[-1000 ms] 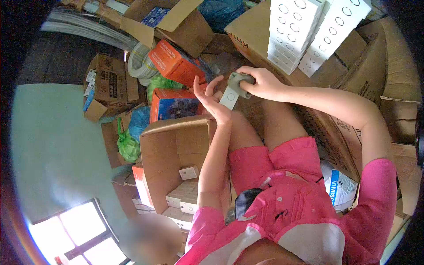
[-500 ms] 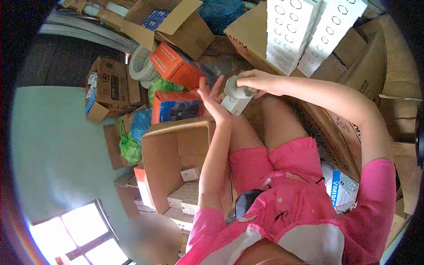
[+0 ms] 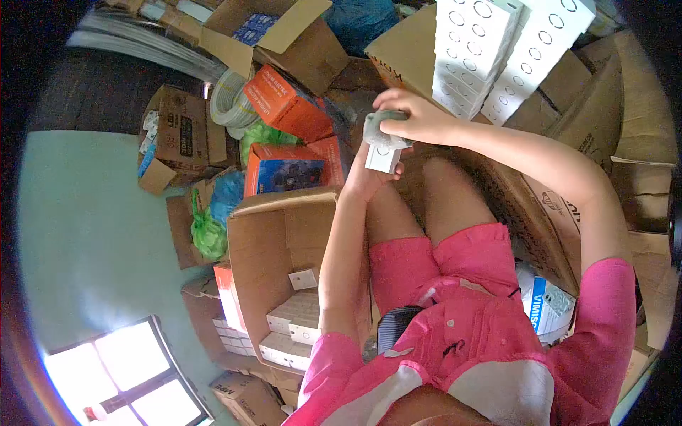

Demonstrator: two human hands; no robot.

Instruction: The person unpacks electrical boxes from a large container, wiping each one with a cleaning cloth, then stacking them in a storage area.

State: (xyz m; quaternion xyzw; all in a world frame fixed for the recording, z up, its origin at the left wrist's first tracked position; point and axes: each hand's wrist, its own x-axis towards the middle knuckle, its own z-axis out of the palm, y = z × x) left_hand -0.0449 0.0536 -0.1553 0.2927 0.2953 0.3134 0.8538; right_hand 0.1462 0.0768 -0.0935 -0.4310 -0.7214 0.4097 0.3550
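Observation:
A small white box [image 3: 382,160] with a circle mark on its face is gripped by my left hand [image 3: 362,174], whose fingers wrap round it from below. My right hand [image 3: 420,122] is closed on a grey-green cloth [image 3: 381,132] and presses it over the upper end of the box. The cloth hides that end. Both hands are above my knees. Left of my lap stands an open cardboard box [image 3: 259,245] with several similar white boxes [image 3: 295,317] inside.
Tall stacks of white boxes with circle marks [image 3: 472,53] stand at upper right on cardboard. Orange boxes [image 3: 284,103], a green bag [image 3: 209,231], coiled tubing [image 3: 231,103] and an open carton [image 3: 298,53] crowd the upper left. A blue-and-white package [image 3: 545,305] lies beside my right hip.
My left hand has gone from spread fingers beside the white box to closed round it. My right hand has shifted slightly with the cloth. A person's head at lower left is out of sight now.

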